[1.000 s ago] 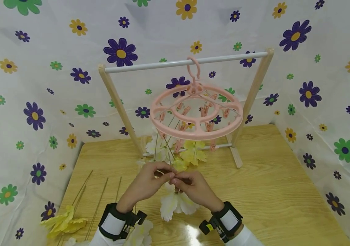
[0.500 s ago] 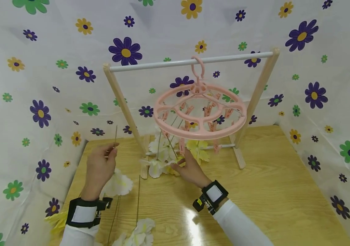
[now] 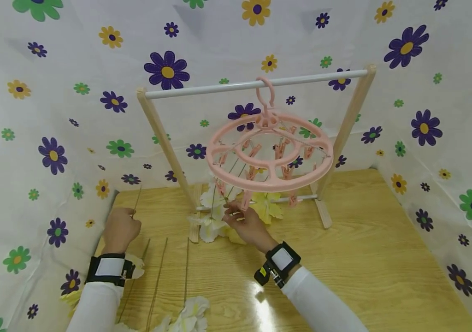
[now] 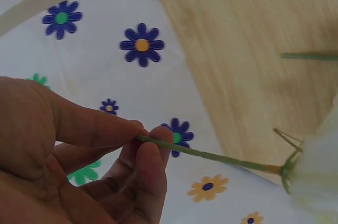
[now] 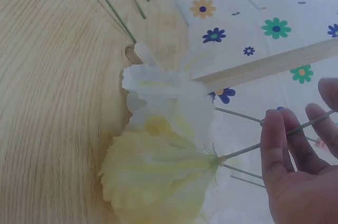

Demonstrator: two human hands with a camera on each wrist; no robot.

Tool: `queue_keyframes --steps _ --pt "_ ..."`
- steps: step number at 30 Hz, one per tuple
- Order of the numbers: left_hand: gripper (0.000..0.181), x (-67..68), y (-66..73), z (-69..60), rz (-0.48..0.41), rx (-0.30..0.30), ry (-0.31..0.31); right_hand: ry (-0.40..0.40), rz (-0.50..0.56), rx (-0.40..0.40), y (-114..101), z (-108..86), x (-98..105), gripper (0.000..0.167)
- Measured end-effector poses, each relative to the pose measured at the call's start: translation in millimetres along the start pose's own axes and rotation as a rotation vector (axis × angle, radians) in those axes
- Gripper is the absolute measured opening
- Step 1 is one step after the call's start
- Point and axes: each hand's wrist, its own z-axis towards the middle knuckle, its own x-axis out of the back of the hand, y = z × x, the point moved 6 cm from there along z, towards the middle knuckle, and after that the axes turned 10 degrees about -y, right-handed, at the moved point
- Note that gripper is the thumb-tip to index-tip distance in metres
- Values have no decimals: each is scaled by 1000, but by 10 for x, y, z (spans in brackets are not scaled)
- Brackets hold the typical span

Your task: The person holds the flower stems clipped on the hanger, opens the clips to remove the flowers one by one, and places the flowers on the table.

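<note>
At the left, my left hand (image 3: pixel 121 230) pinches the green stem (image 4: pixel 211 156) of a white flower (image 4: pixel 322 171), which hangs head down, mostly behind the wrist in the head view. Under the pink clip hanger (image 3: pixel 270 184), my right hand (image 3: pixel 250 226) has its fingers around a stem (image 5: pixel 240 151) of a yellow flower (image 5: pixel 158 174). That flower hangs head down among white flowers (image 3: pixel 210 228). Another yellow flower (image 3: pixel 267 207) is just right of the fingers. Pink clips (image 3: pixel 246 201) dangle from the ring close to the right hand.
The hanger hooks over the white bar (image 3: pixel 203 89) of a wooden stand (image 3: pixel 163 138) on the table (image 3: pixel 368 258). Loose flowers (image 3: pixel 192 313) with long stems (image 3: pixel 186 267) lie at the front left. Flower-patterned cloth (image 3: pixel 435 184) surrounds the table on three sides.
From close together in front of the stand, my hands have separated. The left has carried the white flower to the left; the right has gone up under the hanger, then slightly left onto a stem.
</note>
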Motion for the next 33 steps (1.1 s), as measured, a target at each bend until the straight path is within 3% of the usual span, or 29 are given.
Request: queue_keyframes --steps 5,7,10,17,25,29,31,33 --pt "33 -89 -201 105 44 78 -76 64 -50 45 -62 -137 50 21" --pt "19 -117 -262 143 61 103 -94 67 -53 52 -78 -199 67 21" --pt "14 -160 -359 191 89 140 -120 55 -50 68 -74 -285 85 22" --pt "31 -249 -505 249 114 213 -165 46 -65 60 -106 -489 154 21" --pt "33 -363 -591 310 127 276 -209 17 -59 100 -106 -637 223 20" --pt "27 -373 -551 328 123 259 -193 -3 -25 109 -137 -686 235 20" --pt "23 -349 -432 305 122 224 -195 -12 -8 110 -152 -711 239 20" --pt "21 -308 -217 250 102 157 -199 -16 8 105 -163 -738 245 20"
